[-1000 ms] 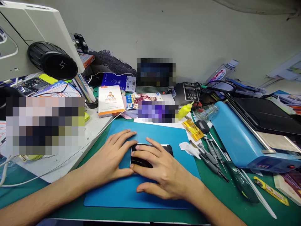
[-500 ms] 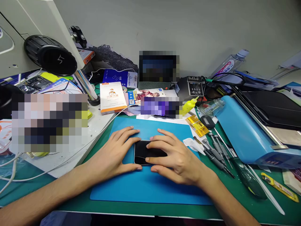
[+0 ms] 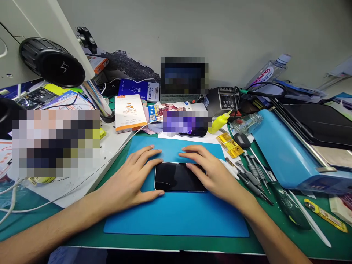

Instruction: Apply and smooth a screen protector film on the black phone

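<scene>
A black phone (image 3: 176, 178) lies screen up, lengthwise, on a blue mat (image 3: 176, 216). My left hand (image 3: 129, 179) rests on the mat at the phone's left end, fingers stretched along its far edge and thumb at its near corner. My right hand (image 3: 211, 172) lies flat over the phone's right end, fingers spread and pointing left. Most of the dark screen is uncovered between the two hands. Neither hand holds a tool.
The blue mat sits on a green cutting mat (image 3: 275, 227). Several screwdrivers (image 3: 253, 179) and a yellow cutter (image 3: 324, 214) lie to the right, beside a long blue machine (image 3: 286, 154). A microscope (image 3: 41, 47) looms at upper left. A white box (image 3: 129, 112) and yellow bottle (image 3: 218, 124) stand behind.
My right hand has slid rightward across the phone, from covering its left and middle to resting on its right end, so the screen now shows. My left hand has stayed put.
</scene>
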Tool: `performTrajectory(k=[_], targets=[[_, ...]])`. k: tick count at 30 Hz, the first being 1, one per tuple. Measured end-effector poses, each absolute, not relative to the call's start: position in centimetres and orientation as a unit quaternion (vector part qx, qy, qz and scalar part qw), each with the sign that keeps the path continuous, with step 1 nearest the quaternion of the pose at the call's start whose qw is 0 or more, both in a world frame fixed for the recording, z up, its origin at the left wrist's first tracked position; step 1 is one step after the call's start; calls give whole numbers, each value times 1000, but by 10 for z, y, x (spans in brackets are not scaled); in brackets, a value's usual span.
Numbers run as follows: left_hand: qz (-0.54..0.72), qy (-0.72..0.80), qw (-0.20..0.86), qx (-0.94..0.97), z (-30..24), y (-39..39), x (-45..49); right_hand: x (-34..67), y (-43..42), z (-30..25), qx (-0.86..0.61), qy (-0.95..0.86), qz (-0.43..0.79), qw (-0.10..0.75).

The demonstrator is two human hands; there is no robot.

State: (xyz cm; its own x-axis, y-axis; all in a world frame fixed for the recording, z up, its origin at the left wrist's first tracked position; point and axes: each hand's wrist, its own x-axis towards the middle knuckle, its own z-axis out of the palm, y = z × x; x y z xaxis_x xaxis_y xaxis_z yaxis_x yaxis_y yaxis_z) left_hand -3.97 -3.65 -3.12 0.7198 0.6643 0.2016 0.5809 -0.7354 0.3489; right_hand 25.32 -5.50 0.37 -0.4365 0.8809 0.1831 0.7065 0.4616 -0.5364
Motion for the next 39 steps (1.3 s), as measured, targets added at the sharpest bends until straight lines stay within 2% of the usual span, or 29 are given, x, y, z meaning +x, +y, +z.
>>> performTrajectory(k=[6,16,25,33,35,39], targets=[[168,330,144,918,-31,-37,-39,243,-54,-3,-512,-791,220,252],[187,356,213,890,-31,-40,-38,235,-59,-3,-508,-816,207,182],[162,369,224,888,-34,-41,-39,236,-59,-3,-507,-783,272,238],[163,369,233,885,-33,-39,-40,243,-56,0,-573,-688,355,270],[164,375,233,882,-31,-40,-39,247,-56,5,-567,-689,373,256],[164,380,234,880,-30,-41,-38,248,-60,12,-517,-765,345,169]])
